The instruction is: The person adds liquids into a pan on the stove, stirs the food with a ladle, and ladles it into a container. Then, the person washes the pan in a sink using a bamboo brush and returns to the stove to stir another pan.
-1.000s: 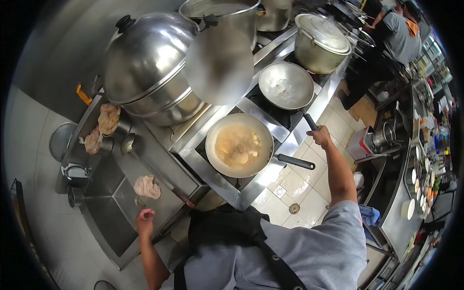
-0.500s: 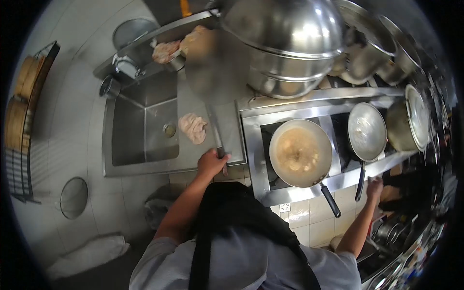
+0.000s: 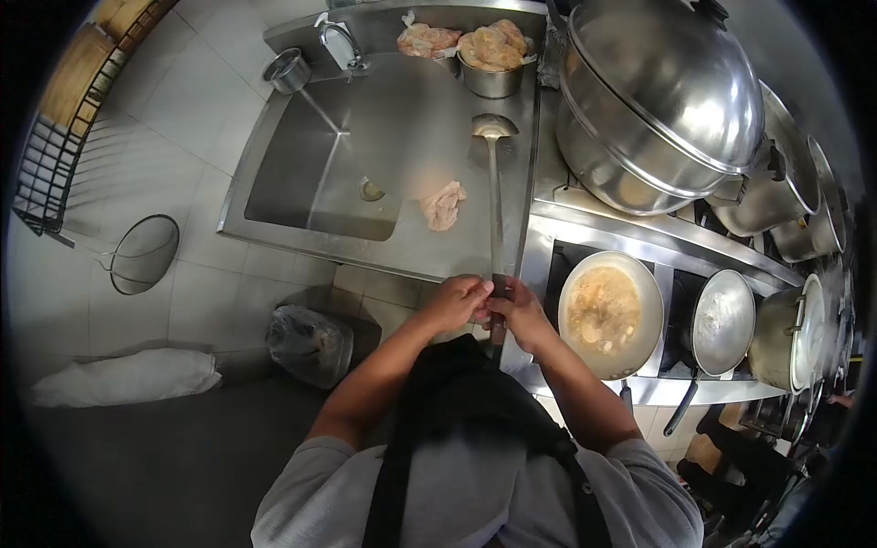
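Observation:
A long-handled ladle [image 3: 495,201] lies along the steel counter beside the sink, its bowl pointing away from me. My right hand [image 3: 519,312] is closed around its dark handle near the counter's front edge. My left hand [image 3: 454,303] is closed right beside it, fingers pressed together at the handle; whether it grips the handle or something small is hidden. A pale piece of raw meat [image 3: 442,206] rests left of the ladle. To the right, a light pan [image 3: 610,315] with bubbling brown liquid and pieces sits on the stove.
A sink basin [image 3: 311,173] with a tap [image 3: 343,46] is at left. Bagged meat [image 3: 493,46] sits in a metal pot at the back. A large domed steamer [image 3: 658,100], an empty-looking pan [image 3: 723,321] and a lidded pot [image 3: 786,338] occupy the stove. A bin [image 3: 309,345] stands below.
My right hand has left the area by the second pan's handle and come to the ladle handle. My left hand remains at the ladle. The view has swung left toward the sink.

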Demonstrator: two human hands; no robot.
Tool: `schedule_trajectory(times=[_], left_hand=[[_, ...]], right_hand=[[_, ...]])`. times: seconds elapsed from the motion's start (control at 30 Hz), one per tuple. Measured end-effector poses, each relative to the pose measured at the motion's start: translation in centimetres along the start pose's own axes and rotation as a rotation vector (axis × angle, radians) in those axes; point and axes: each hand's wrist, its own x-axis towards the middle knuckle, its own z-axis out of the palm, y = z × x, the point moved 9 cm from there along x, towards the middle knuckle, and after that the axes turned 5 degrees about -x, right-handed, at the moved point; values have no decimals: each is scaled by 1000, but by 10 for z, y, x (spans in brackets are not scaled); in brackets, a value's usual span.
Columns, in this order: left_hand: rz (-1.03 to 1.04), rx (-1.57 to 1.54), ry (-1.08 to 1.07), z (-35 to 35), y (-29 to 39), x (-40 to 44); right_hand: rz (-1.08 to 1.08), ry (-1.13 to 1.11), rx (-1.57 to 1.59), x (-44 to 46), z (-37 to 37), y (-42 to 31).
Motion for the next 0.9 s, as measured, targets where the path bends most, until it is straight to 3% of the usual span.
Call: schedule_trajectory(times=[0.1, 0.17, 0.23, 0.3, 0.37, 0.4, 0.43, 0.47, 0.57, 0.67, 0.77, 0.9], left_hand=[[272, 171, 177, -40, 12, 10], [215, 401, 521, -100, 14, 38], [293, 645, 741, -141, 13, 67], [26, 705, 496, -154, -39, 113], [77, 806, 408, -139, -35, 110], [134, 803, 379, -130, -29, 107], [189, 803, 351, -123, -22, 102], [240, 801, 331, -116, -15, 95], [255, 528, 853, -134, -6, 44], [196, 156, 1127, -142, -62, 13], [302, -67, 1246, -108, -85, -27], [234, -80, 1206, -43, -106, -68]], right_hand=[[147, 199, -175, 11, -37, 20], [-196, 467, -655, 5, -73, 2], [-295, 521, -812, -37, -68, -27], [-333, 535, -824, -77, -68, -26], [-89, 417, -599, -120, -71, -12], [-120, 379, -564, -141, -79, -2], [10, 293, -387, -182, -68, -13], [-66, 257, -308, -208, -76, -10], [-316, 336, -195, -286, -118, 14], [-197, 534, -383, -365, -151, 27], [-148, 568, -421, -409, -168, 42], [46, 546, -457, -434, -204, 79]])
